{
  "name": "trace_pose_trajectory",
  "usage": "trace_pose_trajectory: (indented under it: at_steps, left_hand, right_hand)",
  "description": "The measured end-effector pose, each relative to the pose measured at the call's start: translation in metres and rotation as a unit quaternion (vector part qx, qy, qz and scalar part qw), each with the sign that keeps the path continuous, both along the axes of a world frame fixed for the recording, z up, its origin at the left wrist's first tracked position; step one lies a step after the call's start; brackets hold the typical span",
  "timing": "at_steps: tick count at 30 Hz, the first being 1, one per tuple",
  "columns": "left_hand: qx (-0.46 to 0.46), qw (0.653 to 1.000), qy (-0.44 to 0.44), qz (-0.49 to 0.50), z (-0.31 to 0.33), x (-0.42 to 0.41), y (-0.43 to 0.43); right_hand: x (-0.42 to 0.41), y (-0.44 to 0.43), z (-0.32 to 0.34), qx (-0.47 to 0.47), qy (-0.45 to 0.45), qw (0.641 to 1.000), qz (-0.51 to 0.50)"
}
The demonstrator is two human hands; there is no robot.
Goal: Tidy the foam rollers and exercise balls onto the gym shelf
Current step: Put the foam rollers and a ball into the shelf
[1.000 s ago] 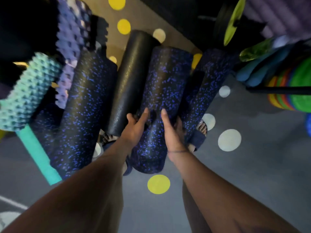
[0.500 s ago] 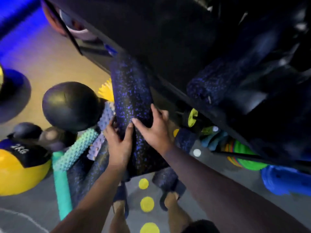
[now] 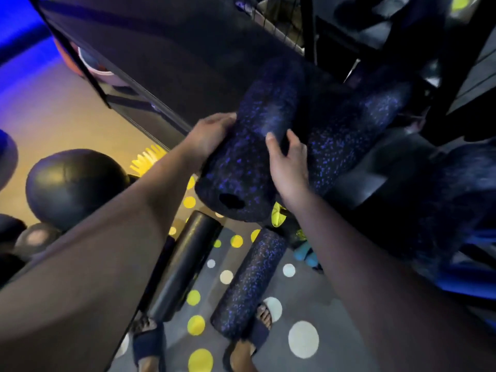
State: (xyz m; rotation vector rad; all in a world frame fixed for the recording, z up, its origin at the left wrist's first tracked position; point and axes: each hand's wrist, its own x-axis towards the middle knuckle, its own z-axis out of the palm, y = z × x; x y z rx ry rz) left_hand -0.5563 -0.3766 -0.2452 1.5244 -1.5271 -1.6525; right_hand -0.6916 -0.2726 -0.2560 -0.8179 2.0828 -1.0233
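I hold a black foam roller with blue speckles (image 3: 249, 146) between both hands, its hollow end facing me and its far end reaching into the dark gym shelf (image 3: 188, 63). My left hand (image 3: 210, 135) grips its left side. My right hand (image 3: 288, 162) grips its right side. A second speckled roller (image 3: 354, 135) lies on the shelf just right of it. On the floor below stand a plain black roller (image 3: 185, 264) and another speckled roller (image 3: 249, 283). A large black exercise ball (image 3: 72, 186) sits on the left.
A yellow spiky ball (image 3: 147, 159) rests behind the black ball. More dark balls (image 3: 35, 237) crowd the far left edge. My sandalled feet (image 3: 150, 347) stand on a grey floor (image 3: 335, 304) with yellow and white dots. Blue items (image 3: 306, 253) lie under the shelf.
The speckled roller has risen from the floor pile and tipped to near horizontal, its far end now in the shelf. Both hands moved up with it and the view swung towards the shelf.
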Motion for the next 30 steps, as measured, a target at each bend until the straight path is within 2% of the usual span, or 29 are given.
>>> trace_pose_trajectory:
  at_steps: [2, 4, 7, 10, 12, 13, 15, 16, 19, 21, 23, 26, 30]
  left_hand:
    - [0.086, 0.994, -0.063, -0.038, -0.007, 0.003, 0.013]
    - [0.126, 0.989, -0.065, -0.034, -0.021, 0.003, 0.019]
    - [0.077, 0.997, 0.004, 0.0, -0.022, -0.016, 0.018]
    - [0.001, 0.994, 0.015, -0.106, -0.016, -0.044, 0.01]
    - [-0.017, 0.993, 0.026, -0.115, -0.015, -0.051, 0.002]
    - [-0.028, 0.994, 0.023, -0.103, -0.019, -0.051, -0.004]
    - [-0.084, 0.991, -0.061, -0.086, -0.016, -0.038, -0.006]
    - [-0.083, 0.989, -0.103, -0.069, -0.018, -0.026, -0.003]
    - [0.106, 0.982, -0.144, -0.055, -0.023, 0.01, 0.03]
    - [0.183, 0.974, -0.093, -0.095, -0.03, 0.013, 0.055]
    - [0.176, 0.981, -0.029, -0.07, -0.038, 0.002, 0.068]
    - [0.145, 0.989, 0.018, 0.002, -0.05, -0.01, 0.074]
    - [0.16, 0.977, 0.107, 0.086, -0.075, 0.024, 0.097]
  right_hand:
    - [0.008, 0.016, -0.009, 0.007, -0.002, 1.0, 0.01]
    - [0.015, 0.027, -0.018, 0.001, -0.003, 1.0, 0.0]
    - [0.018, 0.03, -0.022, -0.016, 0.017, 0.999, -0.044]
    - [0.008, 0.035, -0.021, -0.041, 0.048, 0.994, -0.09]
    - [0.0, 0.042, -0.017, -0.05, 0.054, 0.99, -0.119]
    - [-0.004, 0.045, -0.015, -0.052, 0.059, 0.988, -0.134]
    - [-0.007, 0.051, -0.017, -0.056, 0.077, 0.983, -0.159]
    - [-0.006, 0.052, -0.02, -0.059, 0.087, 0.981, -0.164]
    - [0.001, 0.051, -0.033, -0.035, 0.09, 0.983, -0.154]
    - [0.007, 0.051, -0.043, -0.01, 0.099, 0.987, -0.126]
    - [0.014, 0.052, -0.051, 0.006, 0.131, 0.986, -0.106]
    - [0.022, 0.058, -0.057, 0.014, 0.177, 0.976, -0.124]
    - [0.044, 0.094, -0.065, -0.041, 0.31, 0.938, -0.152]
